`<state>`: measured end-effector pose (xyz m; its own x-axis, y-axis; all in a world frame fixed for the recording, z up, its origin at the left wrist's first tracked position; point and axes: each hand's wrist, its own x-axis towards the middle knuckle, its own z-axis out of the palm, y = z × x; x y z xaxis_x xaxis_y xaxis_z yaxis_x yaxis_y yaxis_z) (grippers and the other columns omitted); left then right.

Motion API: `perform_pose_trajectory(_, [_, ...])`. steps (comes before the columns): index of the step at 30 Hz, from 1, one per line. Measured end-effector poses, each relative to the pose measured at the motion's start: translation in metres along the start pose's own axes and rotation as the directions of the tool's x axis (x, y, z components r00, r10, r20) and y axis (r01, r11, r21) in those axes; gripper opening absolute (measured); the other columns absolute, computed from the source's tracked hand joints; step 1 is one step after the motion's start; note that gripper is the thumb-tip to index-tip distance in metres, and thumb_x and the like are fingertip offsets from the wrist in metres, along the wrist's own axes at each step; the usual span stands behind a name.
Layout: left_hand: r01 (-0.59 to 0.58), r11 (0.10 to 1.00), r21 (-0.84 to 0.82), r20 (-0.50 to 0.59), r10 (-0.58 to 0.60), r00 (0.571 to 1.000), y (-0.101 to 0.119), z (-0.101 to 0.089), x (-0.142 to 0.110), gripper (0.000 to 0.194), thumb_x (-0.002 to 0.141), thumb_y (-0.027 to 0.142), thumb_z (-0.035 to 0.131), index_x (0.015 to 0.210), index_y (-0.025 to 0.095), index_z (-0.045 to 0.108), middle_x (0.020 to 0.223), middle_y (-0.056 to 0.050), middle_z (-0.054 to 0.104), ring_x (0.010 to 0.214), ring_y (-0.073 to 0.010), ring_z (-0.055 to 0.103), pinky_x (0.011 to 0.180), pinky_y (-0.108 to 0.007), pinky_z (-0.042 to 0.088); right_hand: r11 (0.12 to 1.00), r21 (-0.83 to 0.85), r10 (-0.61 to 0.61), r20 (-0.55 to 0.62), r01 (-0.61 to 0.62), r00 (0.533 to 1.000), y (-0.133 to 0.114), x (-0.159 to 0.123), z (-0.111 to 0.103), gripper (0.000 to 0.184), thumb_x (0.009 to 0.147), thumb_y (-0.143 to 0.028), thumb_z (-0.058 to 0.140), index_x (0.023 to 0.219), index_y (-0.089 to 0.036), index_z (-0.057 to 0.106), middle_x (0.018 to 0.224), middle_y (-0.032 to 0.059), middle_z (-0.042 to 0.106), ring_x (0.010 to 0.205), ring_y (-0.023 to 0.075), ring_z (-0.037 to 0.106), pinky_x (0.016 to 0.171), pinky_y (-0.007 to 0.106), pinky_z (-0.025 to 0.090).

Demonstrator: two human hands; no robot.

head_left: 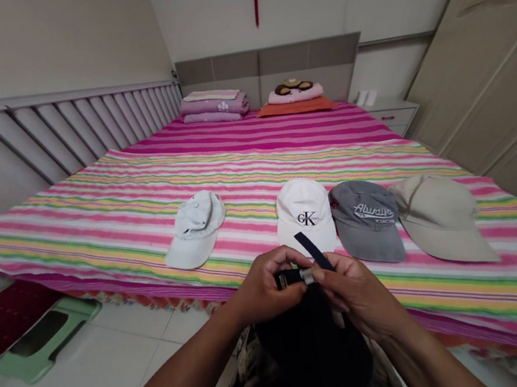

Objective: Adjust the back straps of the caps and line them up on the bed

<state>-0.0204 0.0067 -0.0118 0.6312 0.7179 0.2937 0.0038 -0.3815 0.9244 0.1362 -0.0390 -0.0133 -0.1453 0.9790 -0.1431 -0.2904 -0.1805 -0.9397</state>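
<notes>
In front of my body I hold a black cap (pixel 307 337), its strap end raised. My left hand (pixel 266 284) is closed on the black strap (pixel 288 278) beside a silver metal buckle (pixel 307 276). Pinched at the buckle's other side, my right hand (pixel 353 286) grips the strap, whose loose dark end (pixel 310 246) sticks up between the hands. Just beyond lie a white cap (pixel 304 205) with black letters, a grey cap (pixel 366 215) with white writing and a beige cap (pixel 441 216). A pale cap (pixel 197 223) rests apart on the left.
The bed (pixel 117 210) has a striped cover and a headboard (pixel 227 66). Folded purple bedding (pixel 214 105) and a pink-and-orange stack (pixel 295 100) sit at its far end. A green stool (pixel 41 349) stands on the floor at left; a white nightstand (pixel 391 113) is at back right.
</notes>
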Motion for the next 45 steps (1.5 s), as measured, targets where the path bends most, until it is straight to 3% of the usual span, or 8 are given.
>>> perform_pose_trajectory(4, [-0.209,0.95,0.233,-0.095,0.236,0.967,-0.001,0.0,-0.001,0.024,0.065,0.02,0.067,0.088,0.013,0.061,0.081,-0.006,0.064,0.074,-0.0141,0.058,0.067,-0.024,0.043,1.0,0.013,-0.012,-0.023,0.012,1.0,-0.001,0.001,0.004,0.03,0.066,-0.039,0.068,0.065,-0.016,0.048,0.04,-0.0101,0.038,0.033,0.0013,0.019,0.033,0.018,0.01])
perform_pose_trajectory(6, [-0.213,0.953,0.215,-0.15,0.248,0.957,0.0,0.001,-0.001,0.021,0.067,0.022,0.067,0.086,0.014,0.063,0.08,-0.007,0.065,0.075,-0.0144,0.059,0.069,-0.025,0.043,1.0,0.011,-0.025,-0.024,0.026,0.999,-0.001,0.001,0.004,0.03,0.068,-0.041,0.066,0.066,-0.016,0.049,0.04,-0.0098,0.039,0.033,0.0016,0.02,0.034,0.018,0.011])
perform_pose_trajectory(9, [-0.023,0.996,-0.088,-0.203,0.005,0.979,0.0,0.0,-0.002,0.019,0.068,0.023,0.067,0.085,0.016,0.065,0.079,-0.005,0.067,0.072,-0.0127,0.059,0.068,-0.024,0.043,0.997,0.04,-0.068,-0.042,0.069,0.997,-0.001,-0.001,0.003,0.032,0.075,-0.046,0.058,0.067,-0.016,0.053,0.04,-0.0082,0.041,0.034,0.0026,0.025,0.038,0.018,0.02])
perform_pose_trajectory(12, [0.159,0.847,-0.507,-0.171,-0.28,0.945,-0.002,-0.001,-0.003,0.021,0.066,0.027,0.069,0.083,0.015,0.066,0.075,-0.003,0.067,0.068,-0.0109,0.06,0.066,-0.022,0.044,0.993,0.079,-0.084,-0.078,0.09,0.993,-0.005,-0.003,0.001,0.03,0.073,-0.044,0.061,0.071,-0.015,0.058,0.042,-0.0062,0.044,0.037,0.0043,0.033,0.041,0.019,0.025])
perform_pose_trajectory(17, [0.177,0.664,-0.727,-0.143,-0.398,0.906,-0.003,-0.001,0.0,0.025,0.061,0.027,0.074,0.079,0.012,0.067,0.067,-0.004,0.067,0.063,-0.0109,0.06,0.062,-0.02,0.044,0.985,0.173,-0.026,-0.005,0.026,1.0,-0.014,-0.005,0.001,0.023,0.067,-0.031,0.068,0.06,-0.016,0.052,0.042,-0.0075,0.041,0.034,0.003,0.029,0.037,0.018,0.02])
perform_pose_trajectory(24, [0.165,0.64,-0.75,-0.156,-0.414,0.897,-0.005,0.0,0.002,0.024,0.06,0.027,0.075,0.077,0.012,0.068,0.068,-0.003,0.067,0.059,-0.0101,0.06,0.061,-0.021,0.044,0.973,0.218,0.049,0.12,-0.074,0.992,-0.012,-0.004,0.003,0.028,0.069,-0.028,0.064,0.053,-0.016,0.046,0.039,-0.0079,0.037,0.032,0.0022,0.028,0.035,0.017,0.022])
perform_pose_trajectory(32, [0.156,0.672,-0.724,-0.156,-0.38,0.912,-0.008,-0.001,-0.002,0.022,0.062,0.026,0.073,0.08,0.014,0.068,0.073,-0.001,0.066,0.063,-0.0093,0.059,0.064,-0.021,0.044,0.966,0.244,0.052,0.139,-0.085,0.989,-0.01,-0.002,0.007,0.023,0.068,-0.026,0.065,0.055,-0.015,0.048,0.039,-0.0085,0.038,0.032,0.002,0.027,0.035,0.016,0.024])
perform_pose_trajectory(45, [0.149,0.832,-0.534,-0.141,-0.262,0.955,-0.003,-0.006,-0.003,0.025,0.064,0.027,0.071,0.085,0.014,0.064,0.072,-0.002,0.063,0.064,-0.0099,0.057,0.062,-0.021,0.042,0.999,-0.048,0.016,-0.003,-0.017,1.0,-0.009,-0.001,0.006,0.028,0.067,-0.036,0.065,0.055,-0.015,0.051,0.039,-0.007,0.041,0.035,0.0041,0.029,0.039,0.019,0.02])
